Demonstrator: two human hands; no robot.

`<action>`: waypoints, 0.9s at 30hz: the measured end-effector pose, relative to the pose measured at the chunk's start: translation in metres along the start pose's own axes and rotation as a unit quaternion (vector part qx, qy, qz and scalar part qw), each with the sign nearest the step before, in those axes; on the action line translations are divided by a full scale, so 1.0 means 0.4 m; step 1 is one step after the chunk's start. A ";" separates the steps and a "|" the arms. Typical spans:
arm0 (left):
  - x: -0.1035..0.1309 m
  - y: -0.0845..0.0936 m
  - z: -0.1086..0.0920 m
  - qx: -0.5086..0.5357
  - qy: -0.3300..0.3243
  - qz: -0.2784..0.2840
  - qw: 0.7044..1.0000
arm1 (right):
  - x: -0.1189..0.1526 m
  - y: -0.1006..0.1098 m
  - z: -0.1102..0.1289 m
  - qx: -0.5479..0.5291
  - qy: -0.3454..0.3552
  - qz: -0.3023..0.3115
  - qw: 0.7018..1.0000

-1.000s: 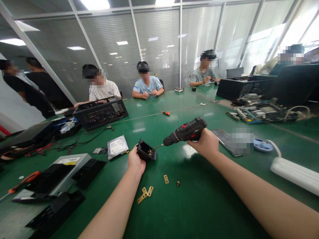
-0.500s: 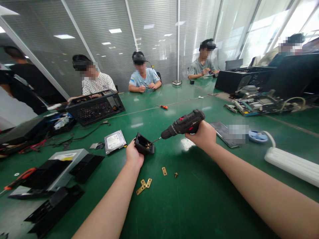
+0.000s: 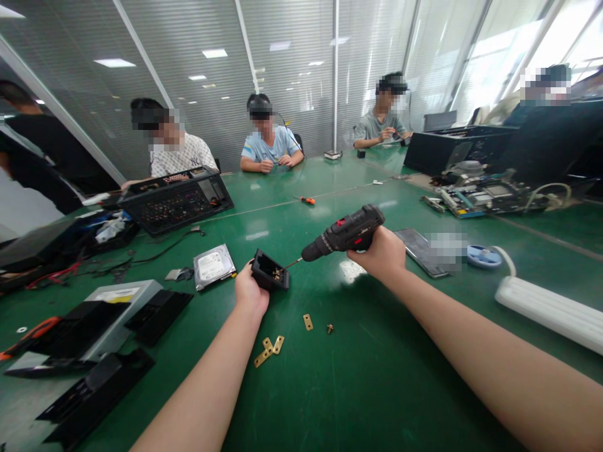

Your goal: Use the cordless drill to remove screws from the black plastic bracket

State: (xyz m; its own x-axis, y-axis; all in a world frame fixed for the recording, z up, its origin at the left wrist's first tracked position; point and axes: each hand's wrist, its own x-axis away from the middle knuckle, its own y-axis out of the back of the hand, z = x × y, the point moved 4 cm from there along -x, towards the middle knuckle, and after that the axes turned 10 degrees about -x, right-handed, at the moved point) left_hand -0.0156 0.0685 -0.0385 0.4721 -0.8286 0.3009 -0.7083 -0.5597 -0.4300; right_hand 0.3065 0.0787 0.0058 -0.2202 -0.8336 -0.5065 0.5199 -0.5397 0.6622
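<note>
My left hand (image 3: 251,292) is closed around a small black open box (image 3: 269,269), tilted toward the right, with small brass-coloured pieces inside. In my right hand (image 3: 382,252) is a black cordless drill (image 3: 346,231) with red marks, gripped by its handle. Its thin bit (image 3: 293,263) points down-left and reaches the box's right side; whether the tip touches a piece inside I cannot make out. Below the box, a brass plate with two holes (image 3: 308,322) lies on the green table, beside a small screw (image 3: 330,328). Several more brass plates (image 3: 269,351) lie in a cluster nearer me.
Left of the box sit a hard drive (image 3: 213,267) and a metal drive casing (image 3: 113,314) with black plastic parts. An orange screwdriver (image 3: 307,200) lies farther back. To the right are a phone (image 3: 421,251) and a white power strip (image 3: 546,311). Several people work across the table.
The whole view has shifted slightly, so things appear a little farther left. Both hands keep their hold on the box and the drill, with the bit still at the box.
</note>
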 end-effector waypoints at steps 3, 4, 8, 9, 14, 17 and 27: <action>0.001 -0.001 0.000 0.003 -0.002 -0.003 1.000 | -0.001 0.000 0.000 -0.001 0.001 -0.001 1.000; 0.002 -0.002 0.000 0.002 -0.002 -0.003 1.000 | -0.002 0.000 -0.001 -0.002 0.002 -0.001 1.000; 0.011 -0.006 -0.004 -0.004 -0.003 -0.003 1.000 | -0.001 -0.001 -0.002 -0.004 0.004 -0.002 1.000; 0.013 -0.007 -0.005 -0.005 -0.003 -0.003 1.000 | -0.001 -0.001 -0.001 -0.004 0.004 -0.002 1.000; 0.002 -0.001 -0.003 -0.002 -0.004 -0.001 1.000 | 0.000 -0.003 0.001 -0.002 0.004 -0.002 1.000; -0.014 0.007 0.003 -0.014 0.000 0.006 1.000 | -0.001 -0.003 0.001 0.001 0.003 0.001 1.000; -0.016 0.007 0.003 -0.010 -0.005 0.007 1.000 | -0.001 -0.001 0.002 0.002 -0.003 0.001 1.000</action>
State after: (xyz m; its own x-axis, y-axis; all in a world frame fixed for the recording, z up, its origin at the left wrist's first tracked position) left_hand -0.0199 0.0723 -0.0427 0.4667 -0.8368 0.2862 -0.7259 -0.5473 -0.4166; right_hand 0.3057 0.0792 0.0060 -0.2245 -0.8354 -0.5017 0.5165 -0.5385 0.6658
